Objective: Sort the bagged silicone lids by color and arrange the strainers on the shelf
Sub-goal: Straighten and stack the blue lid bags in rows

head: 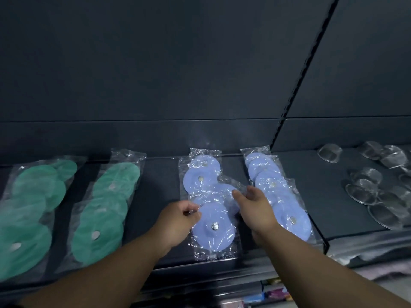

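On the dark shelf [160, 172] lie clear bags of silicone lids. Two rows of green lids [35, 196] [106, 205] fill the left part. Blue lids form a middle row [201, 174] and a right row [287, 205]. My left hand [178, 218] pinches the plastic edge of the nearest blue bag [213, 230] in the middle row. My right hand [255, 203] reaches over a skewed blue bag [224, 190] between the two blue rows, its fingers curled at that bag's plastic. Metal mesh strainers [375, 192] lie heaped at the right.
A slotted upright [295, 90] divides the dark back panel. The shelf's front edge [200, 272] runs below my forearms. Colourful packaged goods [266, 294] show on a lower level. A bare strip of shelf separates the green rows from the blue ones.
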